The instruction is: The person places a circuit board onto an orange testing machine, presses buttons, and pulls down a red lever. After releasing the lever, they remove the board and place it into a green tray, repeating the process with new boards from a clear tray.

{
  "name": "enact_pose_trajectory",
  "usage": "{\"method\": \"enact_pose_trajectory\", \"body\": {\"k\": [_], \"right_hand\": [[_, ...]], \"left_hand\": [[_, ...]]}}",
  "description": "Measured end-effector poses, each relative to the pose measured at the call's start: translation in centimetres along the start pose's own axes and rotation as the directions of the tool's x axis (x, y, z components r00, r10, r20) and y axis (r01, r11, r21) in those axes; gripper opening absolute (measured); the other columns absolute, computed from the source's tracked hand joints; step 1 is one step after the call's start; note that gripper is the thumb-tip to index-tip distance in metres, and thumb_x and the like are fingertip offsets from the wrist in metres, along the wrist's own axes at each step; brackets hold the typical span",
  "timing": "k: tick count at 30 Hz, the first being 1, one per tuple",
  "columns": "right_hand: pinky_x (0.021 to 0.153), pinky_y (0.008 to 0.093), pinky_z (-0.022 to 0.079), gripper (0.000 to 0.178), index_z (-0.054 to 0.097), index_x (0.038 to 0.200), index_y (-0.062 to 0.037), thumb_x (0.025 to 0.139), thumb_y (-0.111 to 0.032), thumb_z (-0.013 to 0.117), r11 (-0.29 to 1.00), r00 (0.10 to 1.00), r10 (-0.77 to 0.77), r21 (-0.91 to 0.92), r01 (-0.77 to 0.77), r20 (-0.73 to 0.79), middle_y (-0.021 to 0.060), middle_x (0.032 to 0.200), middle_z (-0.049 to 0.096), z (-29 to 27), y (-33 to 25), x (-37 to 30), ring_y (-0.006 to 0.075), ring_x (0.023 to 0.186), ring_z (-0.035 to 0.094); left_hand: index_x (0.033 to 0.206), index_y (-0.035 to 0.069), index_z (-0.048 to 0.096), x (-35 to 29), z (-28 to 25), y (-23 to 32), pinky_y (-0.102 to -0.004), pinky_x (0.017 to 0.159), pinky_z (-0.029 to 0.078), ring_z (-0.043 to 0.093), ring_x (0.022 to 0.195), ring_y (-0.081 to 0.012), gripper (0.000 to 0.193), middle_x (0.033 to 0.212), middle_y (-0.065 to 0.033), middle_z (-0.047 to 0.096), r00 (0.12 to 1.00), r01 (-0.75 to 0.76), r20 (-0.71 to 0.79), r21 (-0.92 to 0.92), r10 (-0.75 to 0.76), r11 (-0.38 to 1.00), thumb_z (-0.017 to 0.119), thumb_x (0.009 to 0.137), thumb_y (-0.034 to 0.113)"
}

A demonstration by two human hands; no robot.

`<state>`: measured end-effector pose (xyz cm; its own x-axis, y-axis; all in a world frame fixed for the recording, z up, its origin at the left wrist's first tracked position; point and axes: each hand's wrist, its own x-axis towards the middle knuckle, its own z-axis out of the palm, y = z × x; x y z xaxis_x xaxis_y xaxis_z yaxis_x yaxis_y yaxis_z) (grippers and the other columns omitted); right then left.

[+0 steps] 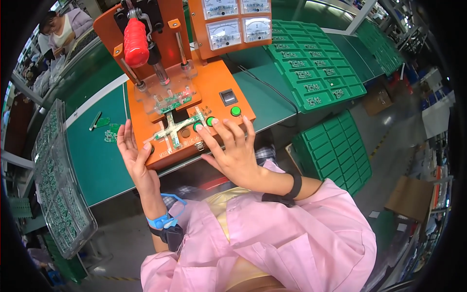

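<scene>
My left hand (137, 156) rests at the left edge of an orange test fixture (218, 83), fingers stretched out, thumb by its front corner. It holds nothing. My right hand (238, 156) is open above the front right of the fixture, its fingertips at or just over the green buttons (198, 126). Another green button (236, 111) sits farther right, near a black rocker switch (227, 97). Green circuit boards (174, 101) lie beneath a clear plate. In front of them is a taped, cross-shaped strip (173, 130). A red lever handle (136, 44) hangs above.
Behind the fixture stands an orange box with several dial meters (224, 34). Green trays of circuit boards (311, 68) lie to the right; stacked green trays (335, 151) stand below. Loose boards (112, 132) and a clear tray of boards (61, 194) are at left. A person (65, 29) sits far left.
</scene>
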<state>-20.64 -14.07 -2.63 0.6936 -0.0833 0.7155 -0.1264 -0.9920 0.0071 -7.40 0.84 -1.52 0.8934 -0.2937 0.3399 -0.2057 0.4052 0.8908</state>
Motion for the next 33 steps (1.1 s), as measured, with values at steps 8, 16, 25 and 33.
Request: {"method": "enact_pose_trajectory", "body": {"k": [8, 16, 25, 33], "right_hand": [[0.087, 0.031, 0.037, 0.025, 0.061, 0.093, -0.0104, 0.071, -0.017, 0.069, 0.706, 0.919, 0.331, 0.59, -0.391, 0.214, 0.0069, 0.095, 0.052, 2.8, 9.3, 6.4, 0.0221, 0.097, 0.044], [0.062, 0.0255, 0.045, 0.035, 0.057, 0.104, -0.0079, 0.07, -0.013, 0.068, 0.901, 0.98, 0.2, 0.39, -0.192, 0.019, 0.0033, 0.071, 0.054, 0.8, 6.1, 6.9, 0.0161, 0.064, 0.053], [0.043, 0.0276, 0.036, 0.074, 0.032, 0.134, -0.0022, 0.064, -0.006, 0.057, 0.974, 0.931, -0.226, 0.075, 0.213, 0.288, -0.0007, 0.051, 0.036, 0.6, -2.2, -0.2, 0.0132, 0.048, 0.044], [0.047, 0.0264, 0.038, 0.079, 0.023, 0.137, -0.002, 0.066, -0.008, 0.057, 0.957, 0.907, -0.226, -0.09, 0.274, 0.354, 0.0007, 0.051, 0.037, 0.3, -2.7, 0.0, 0.0152, 0.049, 0.044]], "left_hand": [[0.133, 0.004, 0.021, -0.1, 0.3, 0.2, -0.0364, 0.106, 0.017, 0.024, 0.129, -0.0256, 0.064, 0.136, -0.0167, 0.029, 0.999, 0.026, -0.023, -0.138, -0.029, 0.99, 0.054, 0.078, 0.011], [0.132, 0.006, 0.024, 0.6, -0.2, 0.2, -0.0355, 0.105, 0.021, 0.025, 0.128, -0.025, 0.066, 0.133, -0.0156, 0.031, 0.999, 0.046, -0.016, -0.028, -0.047, 0.999, 0.056, 0.074, 0.001], [0.126, 0.007, 0.031, 0.4, -0.5, 0.3, -0.0345, 0.103, 0.024, 0.026, 0.127, -0.0253, 0.062, 0.132, -0.0149, 0.032, 0.997, 0.076, 0.027, -0.081, -0.074, 0.994, 0.056, 0.07, -0.004], [0.127, 0.007, 0.031, 0.5, -0.7, 0.2, -0.0354, 0.104, 0.021, 0.025, 0.127, -0.0261, 0.063, 0.133, -0.0152, 0.031, 0.997, 0.067, 0.033, -0.063, -0.065, 0.996, 0.056, 0.07, -0.004]]}}
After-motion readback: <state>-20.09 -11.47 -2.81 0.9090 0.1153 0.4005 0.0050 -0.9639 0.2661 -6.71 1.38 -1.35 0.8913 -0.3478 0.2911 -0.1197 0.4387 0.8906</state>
